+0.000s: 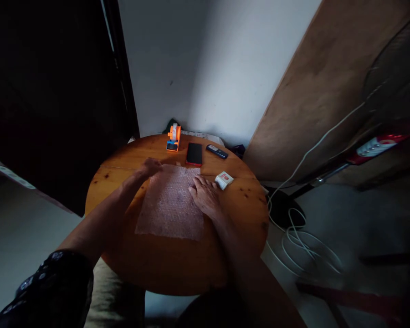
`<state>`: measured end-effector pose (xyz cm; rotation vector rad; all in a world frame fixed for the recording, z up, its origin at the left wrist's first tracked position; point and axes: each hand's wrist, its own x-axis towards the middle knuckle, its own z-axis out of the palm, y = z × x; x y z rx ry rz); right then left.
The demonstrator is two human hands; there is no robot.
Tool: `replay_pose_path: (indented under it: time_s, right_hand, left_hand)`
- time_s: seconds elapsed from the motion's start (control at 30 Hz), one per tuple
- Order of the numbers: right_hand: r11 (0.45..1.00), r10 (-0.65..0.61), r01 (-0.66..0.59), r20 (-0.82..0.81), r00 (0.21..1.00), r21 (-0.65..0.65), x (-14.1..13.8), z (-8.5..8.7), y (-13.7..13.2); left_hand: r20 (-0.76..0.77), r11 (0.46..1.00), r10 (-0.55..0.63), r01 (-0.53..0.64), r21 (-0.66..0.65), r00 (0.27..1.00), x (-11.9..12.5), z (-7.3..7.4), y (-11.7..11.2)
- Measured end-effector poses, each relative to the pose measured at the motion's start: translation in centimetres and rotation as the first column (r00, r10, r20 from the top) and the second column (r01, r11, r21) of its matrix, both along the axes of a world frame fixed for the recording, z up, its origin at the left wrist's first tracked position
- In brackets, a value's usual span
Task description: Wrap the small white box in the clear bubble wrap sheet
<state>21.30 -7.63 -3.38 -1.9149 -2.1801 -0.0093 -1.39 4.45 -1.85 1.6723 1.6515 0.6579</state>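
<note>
A pinkish, translucent sheet of bubble wrap lies spread on the round wooden table. My left hand is at the sheet's far left corner, its fingers drawn together on the edge there; the fingertips are partly hidden. On the right side of the sheet, my right hand rests flat with fingers stretched out over its edge. Just beyond the right fingers sits a small white box with a red mark. A dark phone with a red rim lies past the sheet's far edge.
Toward the table's far side are an orange tape dispenser and a dark handset or remote. A white wall stands behind. On the right, a fan and a coiled white cable occupy the floor area.
</note>
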Motion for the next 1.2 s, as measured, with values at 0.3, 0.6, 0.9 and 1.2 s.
replay_pose_path:
  time_s: [0.3,0.6,0.9,1.2]
  right_hand:
    - [1.0,0.0,-0.001,0.022,1.0,0.007,0.1,-0.6,0.3]
    - [1.0,-0.001,0.001,0.007,1.0,0.03,0.0,-0.5,0.1]
    - [0.999,0.025,-0.025,0.0,1.0,0.027,0.0,-0.5,0.2]
    - [0.999,0.027,-0.027,0.006,1.0,0.034,-0.1,-0.2,0.0]
  left_hand:
    - [0.351,0.997,0.038,-0.014,-0.073,0.935,-1.1,1.3,-0.4]
    - [0.323,0.975,0.197,-0.219,0.032,0.926,-0.7,0.1,-0.2]
    - [0.022,0.963,0.185,-0.185,0.194,0.983,-1.3,0.6,-1.6]
    - [-0.537,0.705,-0.453,0.654,0.273,0.712,0.8,-1.3,-12.8]
